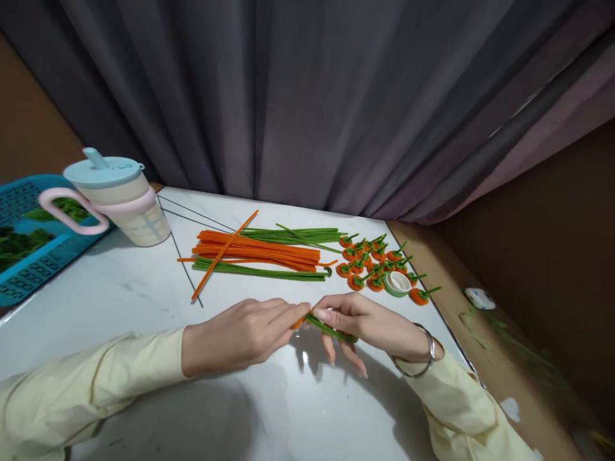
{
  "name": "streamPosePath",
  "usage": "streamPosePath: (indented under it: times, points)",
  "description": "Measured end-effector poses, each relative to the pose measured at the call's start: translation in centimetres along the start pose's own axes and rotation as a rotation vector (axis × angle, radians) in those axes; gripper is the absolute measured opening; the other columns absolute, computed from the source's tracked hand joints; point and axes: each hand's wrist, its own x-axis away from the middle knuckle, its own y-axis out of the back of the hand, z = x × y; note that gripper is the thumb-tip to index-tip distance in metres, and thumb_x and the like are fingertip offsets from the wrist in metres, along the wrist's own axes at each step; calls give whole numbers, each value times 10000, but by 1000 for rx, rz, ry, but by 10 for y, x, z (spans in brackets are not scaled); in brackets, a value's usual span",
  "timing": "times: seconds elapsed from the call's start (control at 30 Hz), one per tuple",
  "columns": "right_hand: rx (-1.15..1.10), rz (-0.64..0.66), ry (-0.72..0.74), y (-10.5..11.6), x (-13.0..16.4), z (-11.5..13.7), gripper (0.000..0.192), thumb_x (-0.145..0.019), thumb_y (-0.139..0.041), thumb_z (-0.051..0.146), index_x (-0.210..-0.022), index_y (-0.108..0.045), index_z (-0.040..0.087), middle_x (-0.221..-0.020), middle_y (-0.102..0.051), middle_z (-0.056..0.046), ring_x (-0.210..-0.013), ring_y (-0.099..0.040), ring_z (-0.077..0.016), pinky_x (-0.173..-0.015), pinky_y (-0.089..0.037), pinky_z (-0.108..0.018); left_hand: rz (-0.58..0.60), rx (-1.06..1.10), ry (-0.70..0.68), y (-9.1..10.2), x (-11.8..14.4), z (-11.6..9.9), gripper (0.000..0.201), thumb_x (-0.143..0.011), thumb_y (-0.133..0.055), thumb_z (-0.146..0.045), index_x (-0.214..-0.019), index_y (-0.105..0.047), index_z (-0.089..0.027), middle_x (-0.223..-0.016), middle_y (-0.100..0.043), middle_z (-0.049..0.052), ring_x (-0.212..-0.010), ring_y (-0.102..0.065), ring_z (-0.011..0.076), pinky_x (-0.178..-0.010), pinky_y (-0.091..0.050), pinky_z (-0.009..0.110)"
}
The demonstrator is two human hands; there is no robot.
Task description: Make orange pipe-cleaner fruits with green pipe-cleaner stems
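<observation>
My left hand (247, 331) is closed on a small orange pipe-cleaner piece (298, 323), mostly covered by the fingers. Beside it, my right hand (368, 323) pinches a green pipe cleaner (336, 331) between thumb and forefinger, its other fingers spread below. The two pieces meet between my fingertips, above the white table (298, 410). Just beyond lie a bundle of orange pipe cleaners (259, 250), a front green bundle (264, 271) and a rear green bundle (307, 235). Several small orange pumpkin shapes with green stems (356, 282) are grouped at the right, around a green-and-white tape roll (397, 283).
A cream tumbler with a blue lid (103, 171) and pink handle stands at the far left. Behind it is a blue basket (19, 282) holding green leaves. A grey curtain (298, 102) hangs along the table's back edge. A small white object (479, 298) lies beyond the right edge.
</observation>
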Motion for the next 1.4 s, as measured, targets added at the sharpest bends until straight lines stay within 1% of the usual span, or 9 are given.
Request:
streamPosePath:
  times: [0.1, 0.23, 0.53, 0.73, 0.9, 1.03, 1.17, 1.27, 1.4]
  points:
    - [-49, 41, -22, 3, 0, 0, 362, -854, -500, 517, -879, -507, 156, -649, -654, -2, -285, -463, -53, -353, -330, -174, 10, 13, -19, 1, 2, 0, 307, -931, -342, -161, -1218, -440, -114, -893, -670, 104, -800, -651, 181, -664, -538, 273]
    - [83, -199, 28, -4, 2, -2, 345, -801, -586, 505, -809, -522, 165, -762, -682, -20, -324, -532, -63, -358, -328, -170, 28, 79, 53, 3, 1, -2, 282, -924, -357, -188, -1172, -478, -128, -831, -663, 79, -729, -645, 167, -627, -527, 255]
    - [967, -665, 506, -33, 6, -9, 160, -888, -450, 129, -881, -608, 159, -694, -667, -37, -594, -616, -135, -550, -455, -229, -11, 396, 229, 3, -1, -4, 256, -843, -530, -180, -1097, -564, -175, -857, -683, 28, -702, -636, 122, -676, -507, 208]
    - [1378, -760, 905, -38, 9, -9, 266, -894, -364, 64, -948, -623, 92, -937, -703, -154, -962, -646, -236, -773, -539, -375, 41, 559, 428, 9, -8, -3, 208, -775, -568, -166, -973, -631, -157, -580, -592, -57, -432, -477, 49, -436, -409, 129]
    - [1535, -726, 1016, -38, 13, -9, 278, -873, -372, 55, -928, -645, 71, -1050, -676, -189, -1096, -580, -286, -793, -535, -396, 12, 592, 468, 13, -11, -1, 195, -763, -581, -185, -942, -649, -148, -685, -664, -22, -552, -582, 84, -524, -490, 150]
    - [1429, -856, 949, -42, 13, -12, 242, -881, -400, 51, -964, -623, 91, -931, -685, -151, -916, -610, -245, -706, -511, -362, -137, 406, 321, 11, -8, -2, 230, -803, -583, -176, -1028, -612, -144, -851, -715, 18, -645, -651, 102, -643, -541, 176]
    - [952, -846, 726, -46, 16, -8, 167, -884, -474, 100, -955, -622, 131, -864, -665, -95, -777, -585, -176, -676, -478, -296, -229, 156, 111, 7, -2, -3, 252, -860, -533, -166, -1102, -542, -95, -943, -713, 100, -750, -688, 160, -691, -571, 243]
    - [464, -712, 415, -44, 18, -1, 217, -903, -509, 281, -810, -664, 161, -756, -675, -48, -696, -591, -145, -652, -470, -252, -224, -105, -85, 4, 0, 0, 274, -890, -466, -133, -1148, -492, -43, -899, -713, 143, -782, -692, 214, -610, -586, 289]
    - [-263, -305, 154, -39, 11, -7, 361, -870, -536, 422, -742, -662, 108, -689, -678, -65, -617, -601, -114, -632, -481, -230, -240, -328, -311, 3, 0, 1, 270, -876, -446, -64, -1127, -500, 20, -912, -710, 182, -832, -690, 247, -640, -605, 326]
